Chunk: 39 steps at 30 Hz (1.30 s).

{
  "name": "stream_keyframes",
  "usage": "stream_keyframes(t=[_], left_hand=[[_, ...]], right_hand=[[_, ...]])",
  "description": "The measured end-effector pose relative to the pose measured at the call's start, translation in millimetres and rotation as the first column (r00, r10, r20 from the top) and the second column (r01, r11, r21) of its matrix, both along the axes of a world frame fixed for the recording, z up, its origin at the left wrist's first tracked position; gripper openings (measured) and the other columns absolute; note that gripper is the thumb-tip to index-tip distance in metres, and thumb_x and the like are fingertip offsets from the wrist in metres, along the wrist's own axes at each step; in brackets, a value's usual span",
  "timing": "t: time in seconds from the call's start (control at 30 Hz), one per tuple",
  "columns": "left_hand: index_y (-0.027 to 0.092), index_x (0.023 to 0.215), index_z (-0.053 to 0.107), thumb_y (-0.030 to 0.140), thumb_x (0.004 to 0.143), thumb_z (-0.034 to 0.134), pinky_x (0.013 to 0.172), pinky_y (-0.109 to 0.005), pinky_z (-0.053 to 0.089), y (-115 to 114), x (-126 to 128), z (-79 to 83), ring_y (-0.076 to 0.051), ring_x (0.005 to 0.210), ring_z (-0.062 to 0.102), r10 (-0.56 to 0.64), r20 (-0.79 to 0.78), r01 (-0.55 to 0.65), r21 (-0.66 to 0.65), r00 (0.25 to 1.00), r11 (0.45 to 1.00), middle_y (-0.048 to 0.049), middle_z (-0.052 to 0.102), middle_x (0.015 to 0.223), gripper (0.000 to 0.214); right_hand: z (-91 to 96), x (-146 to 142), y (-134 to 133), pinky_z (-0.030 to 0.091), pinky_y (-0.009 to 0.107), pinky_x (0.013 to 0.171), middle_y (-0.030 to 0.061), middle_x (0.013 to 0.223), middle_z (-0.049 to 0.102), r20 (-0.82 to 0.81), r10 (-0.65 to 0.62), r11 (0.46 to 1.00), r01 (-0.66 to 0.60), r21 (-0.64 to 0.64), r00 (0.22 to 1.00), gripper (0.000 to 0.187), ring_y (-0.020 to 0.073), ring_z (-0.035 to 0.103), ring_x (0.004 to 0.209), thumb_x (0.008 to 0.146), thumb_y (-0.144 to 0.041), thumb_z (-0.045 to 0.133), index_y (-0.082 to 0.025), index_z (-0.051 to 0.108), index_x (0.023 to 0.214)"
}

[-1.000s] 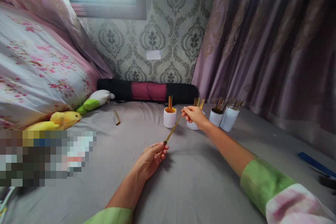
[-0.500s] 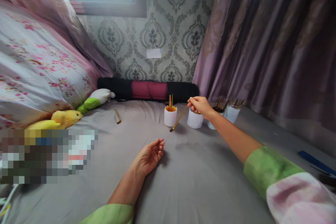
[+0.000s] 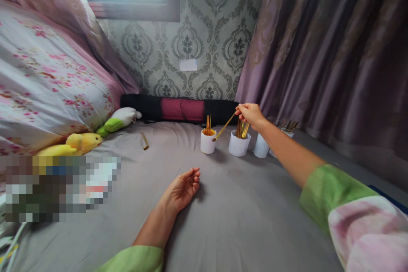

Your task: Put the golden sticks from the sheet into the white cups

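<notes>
My right hand (image 3: pixel 251 115) pinches the end of a thin, golden-brown paintbrush (image 3: pixel 225 126), which slants down to the left. Its brush end hangs beside the rim of a small white pot (image 3: pixel 208 144) with an orange inside and a few sticks standing in it. Just below the hand is a wider white pot (image 3: pixel 239 147) with several golden brushes (image 3: pixel 242 129) upright in it. My left hand (image 3: pixel 185 190) rests palm up on the grey sheet (image 3: pixel 236 212), fingers curled in and nothing visible in them.
More white containers (image 3: pixel 261 146) stand at the right, partly behind my forearm. Thin brushes (image 3: pixel 145 141) lie on the sheet at left. Beyond are a black and maroon roll (image 3: pixel 183 109) and plush toys (image 3: pixel 84 143). A blurred patch hides items at left.
My right hand has risen and moved right with the paintbrush, uncovering the brushes in the wider pot. The brush end has lifted from near the sheet to the small pot's rim. My left hand stays put.
</notes>
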<state>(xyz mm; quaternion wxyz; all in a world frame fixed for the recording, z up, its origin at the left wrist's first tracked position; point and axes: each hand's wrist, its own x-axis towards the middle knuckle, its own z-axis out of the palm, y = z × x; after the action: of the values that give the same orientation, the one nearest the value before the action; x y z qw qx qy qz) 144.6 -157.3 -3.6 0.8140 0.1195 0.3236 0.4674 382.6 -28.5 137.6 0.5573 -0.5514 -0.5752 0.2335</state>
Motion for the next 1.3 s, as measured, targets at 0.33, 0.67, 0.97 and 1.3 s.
stream_keyframes(t=[0.33,0.67,0.97,1.3], left_hand=[[0.009,0.084,0.051,0.010,0.076,0.048,0.043,-0.015,0.040,2,0,-2.7,-0.005,0.050,0.049,0.001,0.002,-0.001,0.018,1.000,1.000,-0.0030,0.054,0.065,0.008],[0.008,0.083,0.052,0.011,0.077,0.048,0.044,-0.015,0.041,1,0,-3.0,-0.005,0.050,0.050,0.002,0.003,-0.002,0.018,1.000,1.000,-0.0033,0.055,0.065,0.008],[0.009,0.084,0.052,0.011,0.076,0.048,0.043,-0.015,0.040,1,0,-2.2,-0.005,0.050,0.049,0.004,-0.002,-0.004,0.015,1.000,1.000,-0.0028,0.054,0.064,0.008],[0.009,0.082,0.052,0.011,0.077,0.048,0.043,-0.015,0.040,2,0,-2.7,-0.005,0.050,0.049,0.003,0.008,-0.003,0.014,1.000,1.000,-0.0034,0.055,0.065,0.007]], right_hand=[[7.4,-8,29,0.029,0.012,0.030,0.0052,0.064,0.062,0.037,-0.143,0.988,0.140,0.072,0.989,0.024,0.0020,0.044,0.034,0.081,-0.030,0.044,-0.012,0.055,0.070],[2.6,-26,40,0.034,0.012,0.034,0.0037,0.064,0.063,0.232,-0.161,0.979,0.127,0.157,0.959,0.025,0.0035,0.048,0.037,0.081,-0.031,0.043,-0.013,0.059,0.073],[-0.5,-43,36,0.037,0.014,0.041,0.0029,0.063,0.065,0.408,-0.101,0.993,0.068,0.095,0.907,0.024,0.0048,0.049,0.038,0.081,-0.029,0.043,-0.015,0.060,0.072],[-14.1,-54,42,0.037,0.015,0.044,0.0029,0.066,0.066,0.487,-0.005,1.000,0.005,0.003,0.873,0.024,0.0058,0.051,0.041,0.081,-0.027,0.041,-0.015,0.061,0.075]])
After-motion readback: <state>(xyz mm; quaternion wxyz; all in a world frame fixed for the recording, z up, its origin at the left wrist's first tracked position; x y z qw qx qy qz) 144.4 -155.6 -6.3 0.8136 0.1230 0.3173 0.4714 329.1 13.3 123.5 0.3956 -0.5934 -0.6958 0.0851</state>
